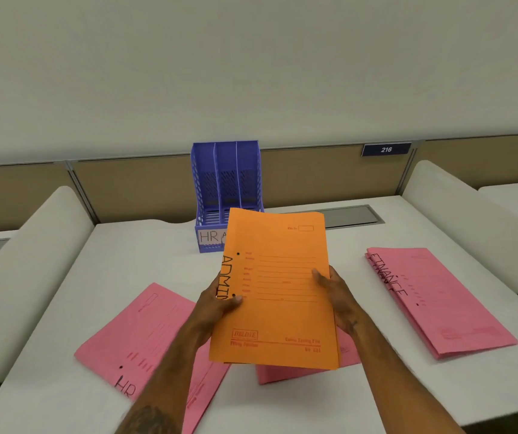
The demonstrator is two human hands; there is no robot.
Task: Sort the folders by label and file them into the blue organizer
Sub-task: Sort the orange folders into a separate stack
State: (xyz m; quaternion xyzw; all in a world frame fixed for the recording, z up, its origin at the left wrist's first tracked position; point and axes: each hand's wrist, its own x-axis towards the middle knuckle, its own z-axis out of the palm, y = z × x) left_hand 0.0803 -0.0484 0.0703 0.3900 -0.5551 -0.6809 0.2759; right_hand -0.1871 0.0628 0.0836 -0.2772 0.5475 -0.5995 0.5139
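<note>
Folders in pink lay around our hands: an HR pile [145, 336] left of our left fingers, a FINANCE pile [439, 302] well right of the right ones. Beyond our fingertips stood the blue organizer [226, 183], partly blocked by the orange ADMIN folder [276, 289], which our left hand [217, 305] and right hand [336, 296] clasped by its side edges, thumbs on top.

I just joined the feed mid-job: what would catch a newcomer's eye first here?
The orange ADMIN folder, held up at centre by the left hand and right hand. Behind it stands the blue organizer, all slots empty. Pink folders lie flat: HR pile on the left, FINANCE pile on the right.
</note>
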